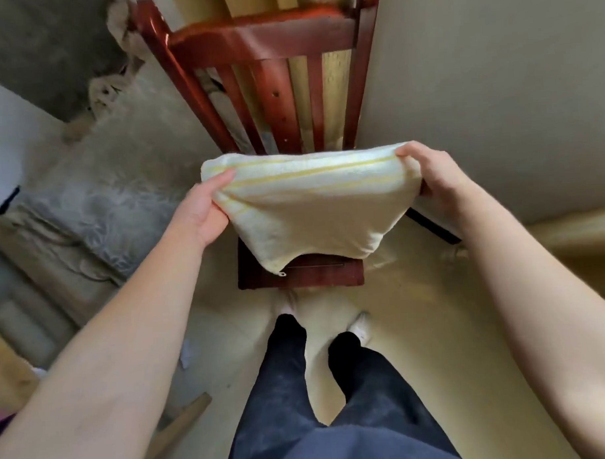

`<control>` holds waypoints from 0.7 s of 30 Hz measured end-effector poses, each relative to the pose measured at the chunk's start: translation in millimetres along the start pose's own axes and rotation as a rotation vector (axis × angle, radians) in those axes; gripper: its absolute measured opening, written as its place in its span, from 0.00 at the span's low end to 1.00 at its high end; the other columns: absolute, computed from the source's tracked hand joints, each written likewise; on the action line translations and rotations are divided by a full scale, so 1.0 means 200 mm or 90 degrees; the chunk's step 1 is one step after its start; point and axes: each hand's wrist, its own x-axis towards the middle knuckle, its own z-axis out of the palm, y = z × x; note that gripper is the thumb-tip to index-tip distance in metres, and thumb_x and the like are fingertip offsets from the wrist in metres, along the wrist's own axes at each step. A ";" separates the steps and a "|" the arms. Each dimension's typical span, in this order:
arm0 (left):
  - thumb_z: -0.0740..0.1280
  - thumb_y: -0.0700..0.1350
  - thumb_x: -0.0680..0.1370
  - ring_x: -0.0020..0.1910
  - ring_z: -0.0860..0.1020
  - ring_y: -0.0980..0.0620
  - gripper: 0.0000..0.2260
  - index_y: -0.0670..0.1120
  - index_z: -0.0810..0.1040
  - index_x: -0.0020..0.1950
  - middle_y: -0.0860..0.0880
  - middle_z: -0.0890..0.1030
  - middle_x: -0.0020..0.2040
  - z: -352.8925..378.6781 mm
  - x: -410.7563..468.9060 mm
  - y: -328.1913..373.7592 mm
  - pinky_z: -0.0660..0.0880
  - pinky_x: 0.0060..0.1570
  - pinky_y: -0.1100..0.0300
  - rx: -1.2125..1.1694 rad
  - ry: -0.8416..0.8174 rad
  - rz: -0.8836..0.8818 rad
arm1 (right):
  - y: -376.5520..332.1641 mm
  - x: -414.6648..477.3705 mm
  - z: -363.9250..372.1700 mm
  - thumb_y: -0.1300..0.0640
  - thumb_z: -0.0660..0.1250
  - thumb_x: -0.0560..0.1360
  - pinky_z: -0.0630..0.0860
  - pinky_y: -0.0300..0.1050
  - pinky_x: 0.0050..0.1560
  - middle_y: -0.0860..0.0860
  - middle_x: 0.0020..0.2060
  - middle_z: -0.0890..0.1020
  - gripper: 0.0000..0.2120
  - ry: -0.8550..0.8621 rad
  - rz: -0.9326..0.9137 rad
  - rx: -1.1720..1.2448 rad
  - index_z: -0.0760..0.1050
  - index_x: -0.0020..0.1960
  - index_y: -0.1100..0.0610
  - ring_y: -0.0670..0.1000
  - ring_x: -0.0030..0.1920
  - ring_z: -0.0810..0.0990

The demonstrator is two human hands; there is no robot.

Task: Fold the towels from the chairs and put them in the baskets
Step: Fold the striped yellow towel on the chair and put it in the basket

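Surveying through the head camera, I log the largest items first. Pale floor (417, 311) fills the lower middle of the view, and a plain wall (495, 85) takes up the right side. A grey patterned cover (98, 209) lies over furniture at the left. A red-brown wooden chair (263, 41) stands straight ahead, close beside the wall. Its slatted back is toward the top of the view, and the front edge of its seat shows below the towel. The person's legs in dark trousers (282, 384) stand just in front of the seat.

The towel (310, 208), cream with yellow stripes, is held in the air over the chair seat, between the two hands. It appears doubled over. The upper fold runs roughly level from hand to hand, and the lower part sags in a curve that hides most of the seat. I cannot tell whether the hanging edge touches the seat.

The left hand (201, 212) has its grip closed on the towel's left end, with one digit on top of the cloth and the rest beneath. The right hand (429, 176) has its grip closed on the upper right corner, fingers curled over the fold.

Smaller items: a wooden strip (184, 419) lies on the floor at lower left. White shoes (361, 327) show past the trouser hems. A small tag (281, 273) hangs at the towel's lower left corner.
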 end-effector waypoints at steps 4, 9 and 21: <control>0.65 0.46 0.79 0.66 0.76 0.42 0.21 0.43 0.73 0.72 0.40 0.77 0.68 -0.07 -0.16 0.15 0.72 0.64 0.42 0.044 -0.018 -0.015 | -0.15 -0.08 0.08 0.52 0.70 0.73 0.76 0.46 0.48 0.53 0.45 0.83 0.12 -0.034 -0.055 -0.004 0.82 0.53 0.57 0.53 0.45 0.82; 0.68 0.55 0.77 0.59 0.81 0.45 0.18 0.50 0.78 0.65 0.45 0.82 0.61 -0.11 -0.23 0.33 0.77 0.54 0.46 0.146 0.041 -0.032 | -0.29 -0.13 0.15 0.35 0.70 0.70 0.78 0.46 0.51 0.49 0.46 0.82 0.24 0.020 -0.108 -0.211 0.83 0.51 0.55 0.50 0.46 0.80; 0.72 0.45 0.76 0.39 0.74 0.53 0.13 0.49 0.76 0.59 0.50 0.74 0.58 -0.29 -0.20 0.35 0.66 0.27 0.62 0.246 0.108 -0.218 | -0.23 -0.25 0.32 0.45 0.68 0.70 0.82 0.49 0.38 0.57 0.56 0.78 0.22 0.088 0.094 -0.195 0.76 0.59 0.56 0.56 0.47 0.81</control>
